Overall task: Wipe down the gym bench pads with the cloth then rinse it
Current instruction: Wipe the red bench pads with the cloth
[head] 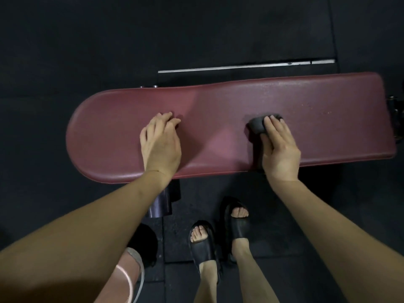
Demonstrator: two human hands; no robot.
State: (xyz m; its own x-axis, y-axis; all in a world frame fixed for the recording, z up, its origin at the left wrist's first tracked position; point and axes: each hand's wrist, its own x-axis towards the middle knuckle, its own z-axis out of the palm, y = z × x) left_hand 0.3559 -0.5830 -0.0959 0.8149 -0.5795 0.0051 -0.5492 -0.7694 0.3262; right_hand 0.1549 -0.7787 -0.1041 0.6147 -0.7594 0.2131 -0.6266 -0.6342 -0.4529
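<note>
A long maroon bench pad [218,119] lies across the view, rounded at its left end. My right hand [278,147] presses a small dark grey cloth [256,125] onto the pad right of centre, fingers laid flat over it and thumb along its near side. My left hand [161,143] rests on the pad left of centre with its fingers bent and tips touching the surface, holding nothing. A paler, damp-looking streak runs across the pad's middle.
Dark rubber floor tiles surround the bench. A metal strip [244,66] lies on the floor behind it. The bench's dark post [162,200] stands under the near edge. My feet in black slides [218,235] are just in front.
</note>
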